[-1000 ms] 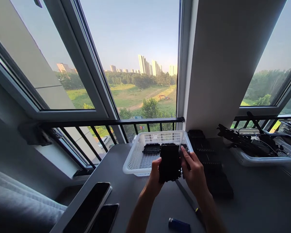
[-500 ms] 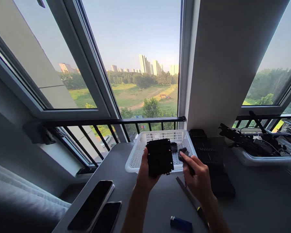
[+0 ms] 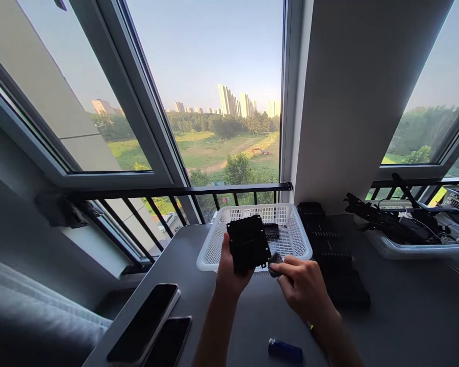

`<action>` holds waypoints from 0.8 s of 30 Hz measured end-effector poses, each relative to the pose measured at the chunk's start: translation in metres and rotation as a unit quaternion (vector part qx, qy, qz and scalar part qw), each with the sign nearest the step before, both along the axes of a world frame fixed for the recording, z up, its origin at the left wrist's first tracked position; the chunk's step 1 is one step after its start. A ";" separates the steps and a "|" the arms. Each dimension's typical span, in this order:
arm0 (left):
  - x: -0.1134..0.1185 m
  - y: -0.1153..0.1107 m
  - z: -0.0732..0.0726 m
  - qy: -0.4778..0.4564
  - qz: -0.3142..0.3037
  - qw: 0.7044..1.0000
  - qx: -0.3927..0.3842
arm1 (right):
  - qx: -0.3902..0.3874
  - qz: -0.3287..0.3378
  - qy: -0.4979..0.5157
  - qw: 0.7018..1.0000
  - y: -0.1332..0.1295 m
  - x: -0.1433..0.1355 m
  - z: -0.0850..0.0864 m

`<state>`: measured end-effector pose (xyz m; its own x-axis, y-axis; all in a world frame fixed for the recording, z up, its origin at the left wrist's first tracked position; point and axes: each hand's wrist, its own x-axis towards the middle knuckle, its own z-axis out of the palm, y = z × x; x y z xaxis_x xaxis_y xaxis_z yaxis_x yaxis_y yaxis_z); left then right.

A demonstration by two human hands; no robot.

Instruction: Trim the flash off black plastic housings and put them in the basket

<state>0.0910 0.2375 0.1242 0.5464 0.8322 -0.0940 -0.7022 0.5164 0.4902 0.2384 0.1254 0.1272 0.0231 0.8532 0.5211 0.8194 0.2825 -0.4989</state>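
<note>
My left hand (image 3: 229, 278) grips a flat black rectangular part (image 3: 248, 242) with small tabs along its edges, held up in front of the white basket. Pinched in the fingers of my right hand (image 3: 306, 285) is a small dark grey wad (image 3: 275, 265), perhaps cloth or sponge. It sits at the lower right corner of the black part; whether it touches cannot be made out. Inside the white basket (image 3: 204, 260) lies another small black piece (image 3: 271, 231). A slim tool with a yellow band (image 3: 311, 327) is mostly hidden under my right forearm.
Two phones (image 3: 145, 323) lie at the table's left edge. A blue lighter (image 3: 285, 350) is near the front. Black parts (image 3: 348, 288) are lined up right of the basket. A second white basket (image 3: 401, 250) holds black pieces and cables. A railing (image 3: 199, 191) borders the window.
My right hand has moved left and down with the grey wad, to the part's lower right corner. The black part has tilted and shifted slightly left. The slim tool is now mostly covered.
</note>
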 end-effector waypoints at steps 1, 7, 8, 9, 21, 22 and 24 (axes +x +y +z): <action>-0.001 0.001 0.000 -0.003 -0.003 1.000 0.003 | 0.014 -0.008 0.029 0.999 -0.001 0.002 0.000; 0.007 -0.015 0.000 0.064 -0.084 0.994 0.007 | 0.106 -0.106 0.127 0.981 0.007 0.011 -0.006; 0.010 -0.018 -0.001 0.073 -0.097 0.993 0.005 | 0.101 -0.111 0.116 0.982 0.010 0.011 -0.007; 0.012 -0.020 -0.001 0.077 -0.104 0.992 0.003 | 0.088 -0.109 0.099 0.985 0.012 0.011 -0.008; 0.005 -0.005 0.000 0.072 -0.036 0.997 0.004 | -0.015 0.036 0.146 0.989 -0.003 0.017 0.006; 0.006 -0.007 0.000 0.082 -0.045 0.996 0.005 | 0.011 0.011 0.172 0.985 -0.001 0.017 0.004; 0.009 -0.012 0.000 0.096 -0.071 0.993 0.008 | 0.047 -0.027 0.193 0.980 0.004 0.017 0.000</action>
